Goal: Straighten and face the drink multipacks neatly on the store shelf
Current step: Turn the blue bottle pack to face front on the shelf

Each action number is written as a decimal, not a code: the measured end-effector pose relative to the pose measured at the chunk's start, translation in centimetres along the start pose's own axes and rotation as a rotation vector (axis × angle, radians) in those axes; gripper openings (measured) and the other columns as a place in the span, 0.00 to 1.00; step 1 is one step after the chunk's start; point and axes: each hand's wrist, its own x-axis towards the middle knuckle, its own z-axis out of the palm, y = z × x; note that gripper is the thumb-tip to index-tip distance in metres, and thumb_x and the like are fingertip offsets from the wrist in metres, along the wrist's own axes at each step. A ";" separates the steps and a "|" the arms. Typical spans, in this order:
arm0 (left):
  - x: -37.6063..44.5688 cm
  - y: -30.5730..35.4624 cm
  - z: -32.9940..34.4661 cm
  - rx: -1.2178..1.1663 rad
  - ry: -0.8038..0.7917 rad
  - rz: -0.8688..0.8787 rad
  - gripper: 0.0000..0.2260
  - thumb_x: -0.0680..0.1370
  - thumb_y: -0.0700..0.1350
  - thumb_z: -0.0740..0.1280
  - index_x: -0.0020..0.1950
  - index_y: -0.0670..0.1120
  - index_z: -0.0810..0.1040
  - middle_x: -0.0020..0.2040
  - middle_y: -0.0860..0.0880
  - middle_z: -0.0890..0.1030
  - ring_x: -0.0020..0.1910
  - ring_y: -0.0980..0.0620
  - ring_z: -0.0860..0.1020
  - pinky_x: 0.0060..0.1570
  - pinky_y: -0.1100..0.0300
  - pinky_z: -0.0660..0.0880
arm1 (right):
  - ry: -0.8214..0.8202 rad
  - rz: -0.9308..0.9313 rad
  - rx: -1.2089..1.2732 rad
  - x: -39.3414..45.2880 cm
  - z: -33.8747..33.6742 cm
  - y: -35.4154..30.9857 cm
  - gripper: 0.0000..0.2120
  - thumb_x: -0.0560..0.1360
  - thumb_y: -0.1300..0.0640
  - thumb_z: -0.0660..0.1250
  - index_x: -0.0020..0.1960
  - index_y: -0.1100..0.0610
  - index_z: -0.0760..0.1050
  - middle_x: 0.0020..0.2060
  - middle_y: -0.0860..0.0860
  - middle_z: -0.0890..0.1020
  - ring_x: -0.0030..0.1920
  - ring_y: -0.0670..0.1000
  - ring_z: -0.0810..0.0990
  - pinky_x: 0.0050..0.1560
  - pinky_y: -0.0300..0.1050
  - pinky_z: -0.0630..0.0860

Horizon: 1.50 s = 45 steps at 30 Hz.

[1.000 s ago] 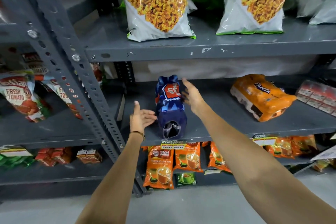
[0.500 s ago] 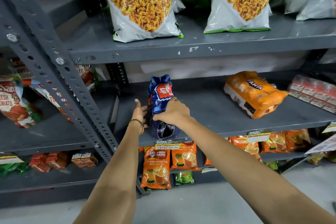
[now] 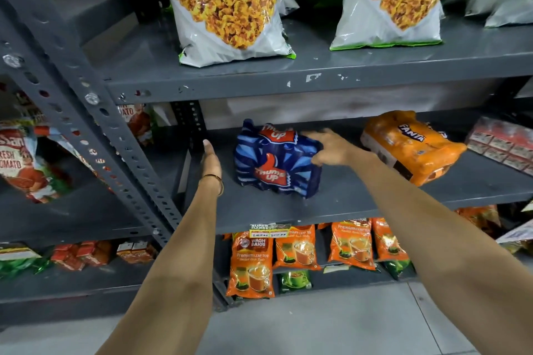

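A blue Thums Up multipack [image 3: 277,161] lies on the grey middle shelf [image 3: 331,204], its long printed side facing out. My right hand [image 3: 331,148] grips the pack's upper right end. To the pack's left, my left hand [image 3: 212,160] is held flat and upright with fingers straight, a small gap away from the wrapper. An orange Fanta multipack [image 3: 409,147] lies slanted further right on the same shelf, untouched.
Large snack bags [image 3: 227,6] stand on the shelf above. Red cartons [image 3: 504,144] sit at the far right of the middle shelf. Tea pouches [image 3: 251,265] fill the shelf below. A slanted perforated upright [image 3: 95,112] borders the left, with tomato snack bags [image 3: 20,158] beyond.
The blue pack has turned from end-on to broadside. My right hand moved from its front end to its right end. My left hand came off the pack.
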 end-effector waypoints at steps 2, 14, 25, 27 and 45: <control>0.4 0.1 0.1 0.044 -0.041 0.000 0.33 0.78 0.65 0.46 0.78 0.46 0.53 0.78 0.47 0.56 0.76 0.48 0.57 0.75 0.49 0.54 | 0.073 0.094 0.385 -0.1 0.9 1.0 0.42 0.66 0.67 0.65 0.77 0.50 0.56 0.72 0.56 0.66 0.68 0.58 0.70 0.67 0.52 0.71; -1.8 -2.1 2.6 0.193 -0.277 -0.003 0.28 0.79 0.63 0.50 0.69 0.46 0.70 0.67 0.45 0.75 0.64 0.46 0.74 0.58 0.56 0.68 | 0.224 0.202 0.832 -0.2 5.0 1.8 0.23 0.81 0.47 0.57 0.74 0.49 0.62 0.66 0.56 0.76 0.63 0.58 0.78 0.54 0.49 0.76; -5.1 -4.1 0.6 0.199 -0.204 0.021 0.28 0.76 0.65 0.55 0.66 0.48 0.72 0.66 0.44 0.76 0.62 0.45 0.75 0.61 0.52 0.72 | 0.216 0.226 0.878 -3.2 5.5 2.4 0.19 0.80 0.48 0.59 0.70 0.49 0.68 0.62 0.54 0.80 0.59 0.56 0.80 0.60 0.55 0.77; -5.7 -4.5 0.4 0.206 -0.191 0.026 0.27 0.77 0.64 0.55 0.67 0.47 0.72 0.66 0.43 0.76 0.63 0.44 0.75 0.60 0.52 0.72 | 0.202 0.220 0.893 -3.8 5.6 2.5 0.19 0.80 0.49 0.59 0.70 0.49 0.68 0.62 0.55 0.79 0.59 0.56 0.80 0.60 0.55 0.77; -6.6 -5.7 0.4 0.222 -0.110 0.059 0.25 0.78 0.63 0.53 0.63 0.45 0.73 0.63 0.42 0.78 0.56 0.46 0.77 0.55 0.54 0.74 | 0.193 0.206 0.808 -5.3 5.6 2.5 0.17 0.81 0.49 0.57 0.68 0.51 0.67 0.64 0.54 0.77 0.61 0.56 0.78 0.57 0.49 0.76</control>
